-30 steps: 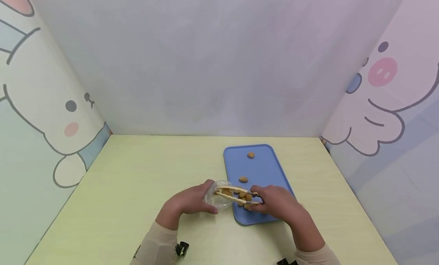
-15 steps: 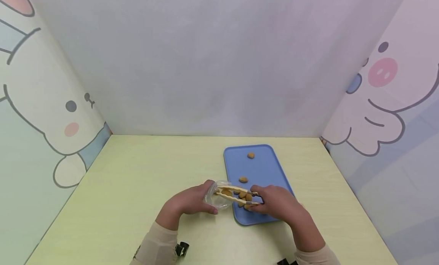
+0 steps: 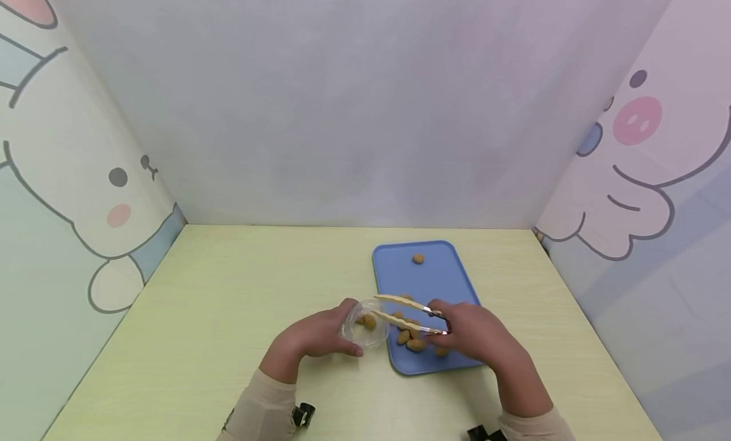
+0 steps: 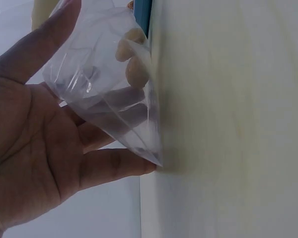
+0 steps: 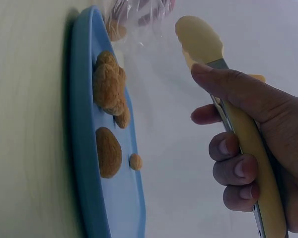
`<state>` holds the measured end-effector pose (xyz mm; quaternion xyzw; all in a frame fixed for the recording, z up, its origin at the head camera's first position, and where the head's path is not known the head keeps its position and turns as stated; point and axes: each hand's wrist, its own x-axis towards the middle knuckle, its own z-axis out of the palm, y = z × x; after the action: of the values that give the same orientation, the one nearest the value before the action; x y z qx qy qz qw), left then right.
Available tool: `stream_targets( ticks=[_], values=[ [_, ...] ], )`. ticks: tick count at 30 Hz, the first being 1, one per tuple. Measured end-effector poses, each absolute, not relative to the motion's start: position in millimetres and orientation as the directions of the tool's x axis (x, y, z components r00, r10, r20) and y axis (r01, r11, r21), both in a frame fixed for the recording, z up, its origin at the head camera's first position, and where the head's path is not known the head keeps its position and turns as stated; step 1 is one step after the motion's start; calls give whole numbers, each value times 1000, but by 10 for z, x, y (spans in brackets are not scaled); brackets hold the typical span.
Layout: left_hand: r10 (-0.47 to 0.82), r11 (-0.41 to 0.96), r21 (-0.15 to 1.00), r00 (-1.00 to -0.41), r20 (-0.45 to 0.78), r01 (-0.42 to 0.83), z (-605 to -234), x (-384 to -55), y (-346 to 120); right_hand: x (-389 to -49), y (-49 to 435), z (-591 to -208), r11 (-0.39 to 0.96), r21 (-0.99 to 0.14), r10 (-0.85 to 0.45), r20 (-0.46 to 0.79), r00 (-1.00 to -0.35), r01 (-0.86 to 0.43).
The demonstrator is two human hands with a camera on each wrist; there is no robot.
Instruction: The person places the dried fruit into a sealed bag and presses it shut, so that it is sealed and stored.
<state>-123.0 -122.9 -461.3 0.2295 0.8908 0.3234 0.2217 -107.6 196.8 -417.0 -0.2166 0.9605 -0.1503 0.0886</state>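
My left hand (image 3: 322, 332) holds a clear plastic bag (image 4: 97, 64) at the tray's left edge, thumb and fingers spread around its mouth. A few brown lumpy pieces (image 4: 137, 73), nugget-like, lie inside it. With my right hand (image 3: 474, 332) I grip the tongs (image 5: 260, 178), which have cream tips and handles and metal sides. The tongs' tips stand apart with nothing between them, above the tray and just right of the bag. Several more brown pieces (image 5: 108, 152) rest on the blue tray (image 3: 394, 269), most of them gathered at its near end.
One brown piece (image 3: 418, 259) lies alone at the tray's far end. The tray sits right of centre on a pale wooden table (image 3: 257, 269). Printed cartoon walls and a plain grey back wall (image 3: 354, 111) enclose the table.
My right hand has drawn the tongs out of the bag, to the right, and their tips have spread. A brown piece that was between the tips now lies in the bag. My left hand stays put.
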Motion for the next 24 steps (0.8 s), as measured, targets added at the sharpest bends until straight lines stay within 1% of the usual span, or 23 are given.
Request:
stream_targets(
  ticks=[7, 13, 20, 24],
  values=[
    [536, 697, 669, -807, -246, 259, -4607, -1223, -1215, -1132, 2152, -4125, 872, -357, -397, -113, -911, -336],
    [519, 706, 666, -815, -257, 240, -4605, -1224, -1211, -1175, 2295, -4104, 881, -394, -341, -148, -928, -261],
    [525, 695, 675, -815, -244, 246, -4616, -1231, -1218, -1222, 2413, -4156, 882, -410, -321, -167, -932, -230],
    [521, 695, 679, -817, -247, 238, -4617, -1234, -1217, -1235, 2449, -4162, 887, -417, -303, -200, -932, -198]
  ],
)
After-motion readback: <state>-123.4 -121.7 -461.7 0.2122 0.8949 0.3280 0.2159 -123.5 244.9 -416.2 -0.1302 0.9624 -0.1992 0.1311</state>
